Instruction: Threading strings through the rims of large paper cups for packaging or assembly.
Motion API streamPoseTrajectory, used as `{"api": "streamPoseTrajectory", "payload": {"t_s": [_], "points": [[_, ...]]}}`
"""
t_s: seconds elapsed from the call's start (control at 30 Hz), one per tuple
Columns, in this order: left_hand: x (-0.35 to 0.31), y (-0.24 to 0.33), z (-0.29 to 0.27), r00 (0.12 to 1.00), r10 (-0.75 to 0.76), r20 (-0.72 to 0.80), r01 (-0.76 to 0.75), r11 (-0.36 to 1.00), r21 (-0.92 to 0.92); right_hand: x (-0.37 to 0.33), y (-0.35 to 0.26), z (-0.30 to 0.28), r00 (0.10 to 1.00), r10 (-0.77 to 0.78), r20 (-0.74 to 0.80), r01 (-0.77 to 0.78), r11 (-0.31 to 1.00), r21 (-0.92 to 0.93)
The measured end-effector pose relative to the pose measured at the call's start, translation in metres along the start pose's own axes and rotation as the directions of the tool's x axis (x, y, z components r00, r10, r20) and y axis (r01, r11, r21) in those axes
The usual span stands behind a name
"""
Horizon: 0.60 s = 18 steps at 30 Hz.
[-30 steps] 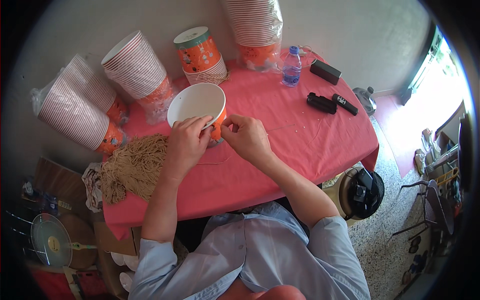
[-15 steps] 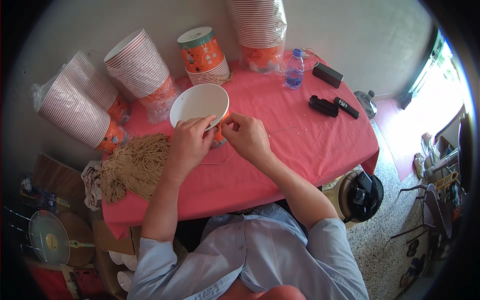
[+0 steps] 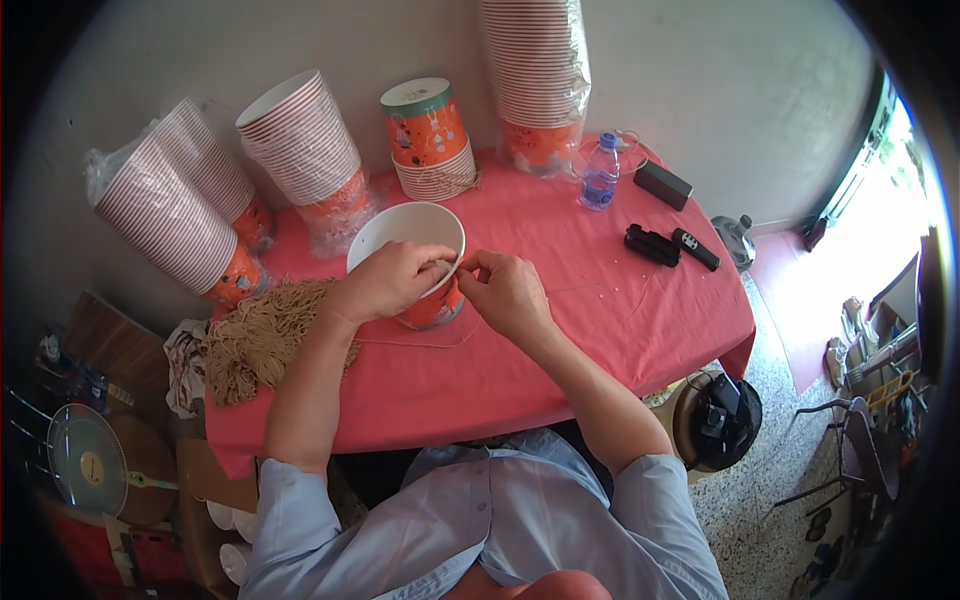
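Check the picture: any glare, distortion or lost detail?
Head view: doorway at right washed out to white; head view: corners black, straight edges bent toward the rim; head view: glints on the tall cup stack's plastic wrap; head view: paper bucket clear, but detail in the right hand too small to tell.

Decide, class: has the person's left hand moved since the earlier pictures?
Yes: judged against the standing bottle, the left hand has moved away from the person's body, farther over the mouth of the orange bucket.

The person wears a pale blue-grey shirt of thin woven cloth (image 3: 425, 535), with a small round button (image 3: 481, 507) on its front. Its loose short sleeves (image 3: 297, 508) end near the elbows.
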<state>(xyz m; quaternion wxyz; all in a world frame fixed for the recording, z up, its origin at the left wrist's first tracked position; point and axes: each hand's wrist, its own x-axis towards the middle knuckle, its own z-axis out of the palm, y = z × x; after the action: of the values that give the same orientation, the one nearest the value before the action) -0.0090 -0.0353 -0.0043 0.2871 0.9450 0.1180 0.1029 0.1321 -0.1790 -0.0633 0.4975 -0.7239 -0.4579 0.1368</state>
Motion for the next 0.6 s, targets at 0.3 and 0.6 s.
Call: {"api": "streamPoseTrajectory", "payload": {"t_s": [0.3,0.6], "points": [[0.002,0.001,-0.002,0.997,-0.071,-0.016,0.071,0.997,-0.004,0.001,-0.007,-0.006,0.997,0.021,0.072,-0.024,0.999,0.033],[-0.005,-0.047,-0.029,0.863,-0.097,-0.495,0.177,0.977,0.118,0.018,0.062,-0.012,0.989,0.072,0.13,-0.126,0.871,0.475]]}}
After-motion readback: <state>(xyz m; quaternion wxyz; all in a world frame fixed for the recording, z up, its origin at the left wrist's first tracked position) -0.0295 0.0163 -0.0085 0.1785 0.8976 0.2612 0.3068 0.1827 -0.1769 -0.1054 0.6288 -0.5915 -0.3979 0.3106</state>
